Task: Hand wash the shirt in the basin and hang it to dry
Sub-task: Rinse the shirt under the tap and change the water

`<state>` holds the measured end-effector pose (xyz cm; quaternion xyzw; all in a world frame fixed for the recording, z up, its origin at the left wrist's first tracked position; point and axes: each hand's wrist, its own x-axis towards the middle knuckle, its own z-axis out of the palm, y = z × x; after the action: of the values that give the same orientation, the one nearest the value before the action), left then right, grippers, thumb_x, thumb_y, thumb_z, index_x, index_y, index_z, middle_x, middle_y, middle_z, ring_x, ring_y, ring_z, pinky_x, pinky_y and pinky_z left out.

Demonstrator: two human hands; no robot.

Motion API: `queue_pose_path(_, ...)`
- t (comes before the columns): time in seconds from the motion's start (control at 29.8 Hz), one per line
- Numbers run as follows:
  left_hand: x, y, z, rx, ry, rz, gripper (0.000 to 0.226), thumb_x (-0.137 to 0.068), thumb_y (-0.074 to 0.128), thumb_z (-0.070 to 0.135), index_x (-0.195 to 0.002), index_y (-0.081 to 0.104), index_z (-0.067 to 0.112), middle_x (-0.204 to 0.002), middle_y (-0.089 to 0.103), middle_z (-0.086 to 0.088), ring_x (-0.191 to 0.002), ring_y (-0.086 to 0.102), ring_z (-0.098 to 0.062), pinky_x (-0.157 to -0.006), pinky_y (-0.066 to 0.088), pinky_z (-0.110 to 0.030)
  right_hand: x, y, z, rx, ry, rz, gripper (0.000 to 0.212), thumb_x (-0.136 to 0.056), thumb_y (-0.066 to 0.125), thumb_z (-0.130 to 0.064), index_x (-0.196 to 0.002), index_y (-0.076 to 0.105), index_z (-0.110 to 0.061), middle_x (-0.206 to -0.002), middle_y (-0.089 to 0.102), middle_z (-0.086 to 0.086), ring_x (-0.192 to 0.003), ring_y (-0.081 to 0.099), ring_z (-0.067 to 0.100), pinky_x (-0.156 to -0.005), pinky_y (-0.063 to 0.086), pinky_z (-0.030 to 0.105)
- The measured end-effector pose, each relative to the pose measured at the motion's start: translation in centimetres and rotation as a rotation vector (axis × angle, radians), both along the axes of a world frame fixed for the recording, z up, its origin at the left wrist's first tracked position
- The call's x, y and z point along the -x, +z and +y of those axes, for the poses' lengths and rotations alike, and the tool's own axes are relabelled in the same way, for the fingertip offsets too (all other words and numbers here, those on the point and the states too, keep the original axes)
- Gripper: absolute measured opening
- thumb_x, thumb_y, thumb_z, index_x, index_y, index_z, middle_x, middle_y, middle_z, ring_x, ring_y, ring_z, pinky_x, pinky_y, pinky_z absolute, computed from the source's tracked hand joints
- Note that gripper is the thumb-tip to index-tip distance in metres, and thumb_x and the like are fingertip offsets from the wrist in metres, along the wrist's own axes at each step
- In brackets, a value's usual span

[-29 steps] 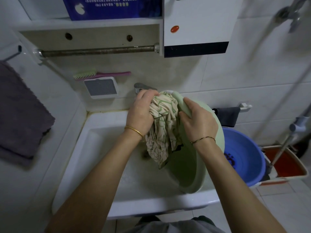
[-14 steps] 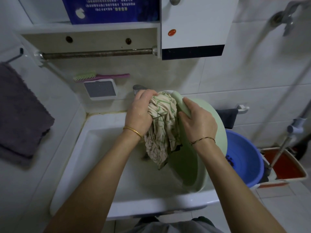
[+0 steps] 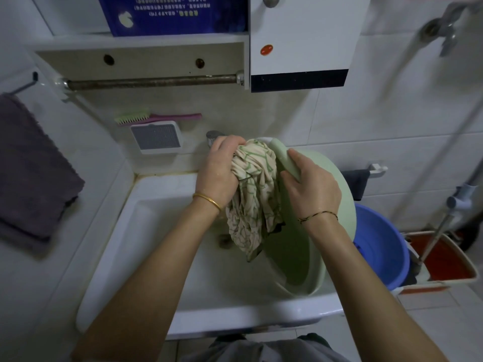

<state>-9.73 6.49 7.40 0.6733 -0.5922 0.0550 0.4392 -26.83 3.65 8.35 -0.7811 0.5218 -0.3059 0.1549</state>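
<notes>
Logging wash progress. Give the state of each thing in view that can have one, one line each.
left hand: grips the bunched shirt.
right hand: grips the green basin by its rim.
shirt: hanging over the sink.
green basin: tipped on edge in the sink.
sink: drain uncovered.
blue bucket: upright beside the sink.
grey towel: hanging, folded.
</notes>
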Motion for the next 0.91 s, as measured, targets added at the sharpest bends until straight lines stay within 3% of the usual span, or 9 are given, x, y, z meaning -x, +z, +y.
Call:
queue_pose_path(0.17, 0.0, 0.2, -0.3, 0.011, -0.004, -0.014, 0.034, -0.08, 0.052, -0.006, -0.107, 0.059, 0.013, -0.105, 0.053, -0.002, -0.09, 0.038, 0.001, -0.077, 0.028, 0.002, 0.2, -0.1, -0.2, 0.015, 0.004, -0.012, 0.046, -0.095, 0.049, -0.03, -0.14, 0.042, -0.027, -0.124, 0.061, -0.001, -0.111, 0.055, 0.023, -0.081, 0.042, 0.031)
queue_pose_path(0.34, 0.3, 0.4, -0.4, 0.014, -0.015, -0.001, 0.033, -0.08, 0.052, -0.005, -0.107, 0.059, 0.013, -0.102, 0.049, 0.003, -0.09, 0.042, -0.004, -0.076, 0.032, -0.011, 0.5, -0.3, -0.4, 0.025, 0.003, -0.048, 0.046, -0.095, 0.049, -0.03, -0.14, 0.042, -0.026, -0.127, 0.06, -0.002, -0.114, 0.055, 0.022, -0.086, 0.042, 0.031)
queue_pose_path(0.54, 0.7, 0.5, -0.5, 0.017, -0.016, 0.022, 0.031, -0.082, 0.052, -0.002, -0.106, 0.059, 0.014, -0.102, 0.046, 0.007, -0.091, 0.045, -0.008, -0.078, 0.035, -0.015, 1.4, -0.9, -1.2, -0.013, -0.02, -0.19, 0.044, -0.092, 0.055, -0.026, -0.136, 0.049, -0.02, -0.123, 0.063, 0.002, -0.112, 0.056, 0.022, -0.091, 0.041, 0.031)
queue_pose_path(0.7, 1.1, 0.5, -0.8, 0.023, -0.013, 0.062, 0.033, -0.079, 0.05, -0.004, -0.106, 0.06, 0.013, -0.101, 0.046, 0.006, -0.089, 0.046, -0.01, -0.077, 0.035, -0.017, 2.6, -3.2, -3.5, -0.225, -0.112, -0.444, 0.04, -0.089, 0.06, -0.02, -0.129, 0.057, -0.011, -0.118, 0.064, 0.008, -0.109, 0.058, 0.021, -0.094, 0.043, 0.03)
queue_pose_path(0.84, 1.0, -0.1, -1.0, 0.004, -0.006, 0.089, 0.035, -0.077, 0.051, -0.005, -0.107, 0.06, 0.012, -0.101, 0.046, 0.004, -0.09, 0.046, -0.011, -0.077, 0.035, -0.017, 2.6, -6.8, -4.2, -0.452, -0.164, -0.645, 0.039, -0.089, 0.06, -0.018, -0.126, 0.058, -0.005, -0.114, 0.065, 0.013, -0.096, 0.061, 0.02, -0.082, 0.049, 0.025)
queue_pose_path(0.91, 0.9, -0.8, -0.9, -0.042, 0.0, 0.095, 0.037, -0.078, 0.051, -0.004, -0.11, 0.06, 0.011, -0.104, 0.048, 0.001, -0.092, 0.045, -0.011, -0.079, 0.035, -0.019, 2.3, -8.3, -4.1, -0.573, -0.208, -0.769, 0.04, -0.089, 0.061, -0.018, -0.127, 0.057, -0.005, -0.117, 0.064, 0.014, -0.1, 0.061, 0.023, -0.088, 0.05, 0.03)
